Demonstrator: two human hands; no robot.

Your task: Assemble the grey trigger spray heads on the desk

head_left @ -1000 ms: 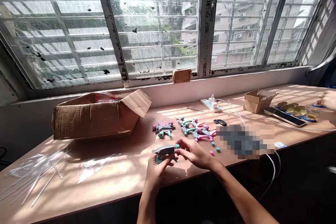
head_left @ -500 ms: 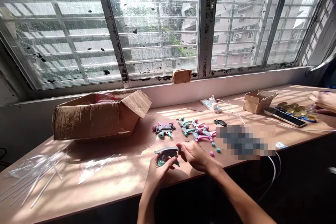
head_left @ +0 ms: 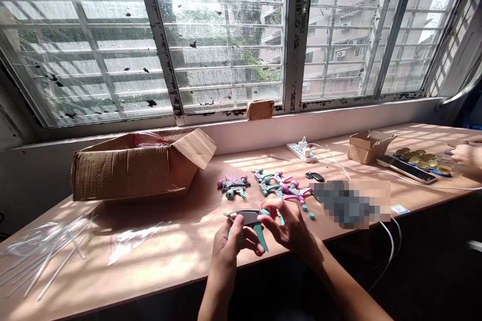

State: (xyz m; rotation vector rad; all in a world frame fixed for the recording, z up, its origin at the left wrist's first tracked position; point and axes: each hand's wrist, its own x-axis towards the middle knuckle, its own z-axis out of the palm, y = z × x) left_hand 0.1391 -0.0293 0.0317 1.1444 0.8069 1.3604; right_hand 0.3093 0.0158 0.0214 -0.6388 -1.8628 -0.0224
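A grey and teal spray trigger head (head_left: 248, 216) is held above the front edge of the table. My left hand (head_left: 228, 246) is closed around its left part, thumb on top, and the teal trigger lever points down. At the nozzle end, my right hand (head_left: 288, 223) has its thumb and forefinger closed on the tip; a bit of teal shows between its fingers. Just behind lie several pink, teal and grey trigger heads (head_left: 284, 189). Small teal caps (head_left: 311, 215) rest right of my right hand.
An open cardboard box (head_left: 124, 173) stands left, with clear tubes (head_left: 48, 261) and a plastic bag (head_left: 133, 241) before it. To the right are a power strip (head_left: 301, 152), keys (head_left: 315, 176), a small box (head_left: 367, 148), a phone (head_left: 406, 169), gold discs (head_left: 425, 160) and another person's hand (head_left: 467, 160).
The trigger head has turned in my hands, so its teal lever now shows pointing down. My right fingers have shifted around the nozzle end. The pink cap beside my right hand is no longer visible.
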